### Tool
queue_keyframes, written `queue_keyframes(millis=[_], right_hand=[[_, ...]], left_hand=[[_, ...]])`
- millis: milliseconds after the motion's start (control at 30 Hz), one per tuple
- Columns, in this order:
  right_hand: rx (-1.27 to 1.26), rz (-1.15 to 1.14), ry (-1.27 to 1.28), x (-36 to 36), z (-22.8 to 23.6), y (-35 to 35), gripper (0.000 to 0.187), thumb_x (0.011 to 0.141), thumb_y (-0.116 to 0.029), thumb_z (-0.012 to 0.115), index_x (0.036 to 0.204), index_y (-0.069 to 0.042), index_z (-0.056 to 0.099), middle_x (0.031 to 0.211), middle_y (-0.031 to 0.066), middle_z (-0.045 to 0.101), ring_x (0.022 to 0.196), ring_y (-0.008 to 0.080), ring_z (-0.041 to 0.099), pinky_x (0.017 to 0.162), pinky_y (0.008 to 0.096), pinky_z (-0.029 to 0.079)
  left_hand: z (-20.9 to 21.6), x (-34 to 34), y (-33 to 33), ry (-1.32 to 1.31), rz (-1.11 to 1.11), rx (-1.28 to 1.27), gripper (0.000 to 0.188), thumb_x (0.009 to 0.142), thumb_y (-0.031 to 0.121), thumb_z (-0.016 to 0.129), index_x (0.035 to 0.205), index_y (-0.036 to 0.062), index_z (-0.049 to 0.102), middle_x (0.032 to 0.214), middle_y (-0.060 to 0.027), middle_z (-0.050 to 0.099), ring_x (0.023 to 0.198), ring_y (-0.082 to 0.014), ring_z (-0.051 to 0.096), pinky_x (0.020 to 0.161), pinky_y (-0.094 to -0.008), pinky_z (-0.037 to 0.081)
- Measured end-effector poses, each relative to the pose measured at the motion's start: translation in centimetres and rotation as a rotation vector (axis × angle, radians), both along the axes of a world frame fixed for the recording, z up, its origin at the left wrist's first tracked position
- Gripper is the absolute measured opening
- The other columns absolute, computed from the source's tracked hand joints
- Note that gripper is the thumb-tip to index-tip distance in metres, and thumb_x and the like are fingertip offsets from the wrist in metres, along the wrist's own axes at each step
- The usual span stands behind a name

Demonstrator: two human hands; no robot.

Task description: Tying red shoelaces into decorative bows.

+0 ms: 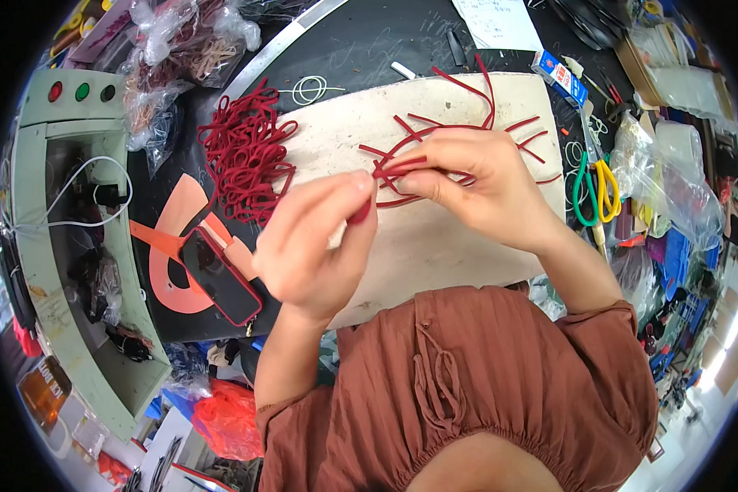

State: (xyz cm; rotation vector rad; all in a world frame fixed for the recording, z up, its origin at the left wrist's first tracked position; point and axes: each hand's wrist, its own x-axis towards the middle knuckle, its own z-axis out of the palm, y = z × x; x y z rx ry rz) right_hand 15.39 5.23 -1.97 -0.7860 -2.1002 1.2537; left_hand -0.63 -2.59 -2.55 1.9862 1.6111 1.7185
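Both my hands meet above a cream-coloured work board, pinching dark red cord between them. My left hand is closed, thumb and fingertips together at the cord's left end; part of the cord is hidden behind the fingers. My right hand is also closed, its thumb and fingers gripping cord strands a little to the right. Several loose red cord pieces lie spread on the board beyond and under my right hand. A heap of looped red cord sits at the board's left end.
To the left lie a phone in a red case and orange curved pieces, beside a grey-green machine cabinet. At right are scissors with green and yellow handles, a small blue box and plastic bags. Paper lies at the back.
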Motion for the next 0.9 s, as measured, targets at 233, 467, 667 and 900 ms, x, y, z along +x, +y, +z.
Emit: queue_keyframes(millis=[233,467,667,900], right_hand=[[0.316,-0.090,-0.190,0.5,0.7,-0.8,0.013,0.070,-0.013,0.069,0.078,-0.005,0.062,0.068,0.0051,0.059,0.059,0.0188,0.056,0.053,0.0282,0.044],[-0.943,-0.026,0.476,-1.9,1.8,-1.7,0.013,0.076,-0.008,0.067,0.083,-0.003,0.057,0.074,0.0021,0.059,0.066,0.0070,0.055,0.061,0.0204,0.046],[-0.811,-0.169,0.508,-3.1,0.7,-2.5,0.015,0.075,-0.008,0.068,0.080,-0.003,0.054,0.076,0.0004,0.057,0.071,0.0066,0.055,0.065,0.0209,0.046],[-0.567,-0.142,0.414,-2.9,-0.1,-2.2,0.014,0.075,-0.006,0.066,0.085,-0.005,0.058,0.091,0.0057,0.056,0.079,0.0108,0.053,0.064,0.0222,0.045]], left_hand=[[-0.5,0.8,-1.5,-0.068,0.013,0.042,0.030,0.064,-0.017,0.062,0.090,-0.0042,0.057,0.079,-0.0151,0.059,0.065,-0.0203,0.059,0.058,-0.0272,0.050],[-2.1,2.7,-1.6,-1.092,-0.044,-0.199,0.020,0.082,-0.004,0.054,0.102,-0.0050,0.055,0.087,-0.0129,0.061,0.078,-0.0173,0.059,0.074,-0.0290,0.046],[-2.1,2.5,-2.3,-1.013,-0.097,-0.228,0.024,0.082,-0.002,0.055,0.105,-0.0045,0.055,0.094,-0.0121,0.060,0.085,-0.0184,0.058,0.075,-0.0298,0.046],[-1.0,2.0,-2.0,-1.278,-0.192,-0.345,0.017,0.080,0.000,0.058,0.096,-0.0033,0.060,0.089,-0.0119,0.062,0.075,-0.0159,0.058,0.066,-0.0261,0.047]])
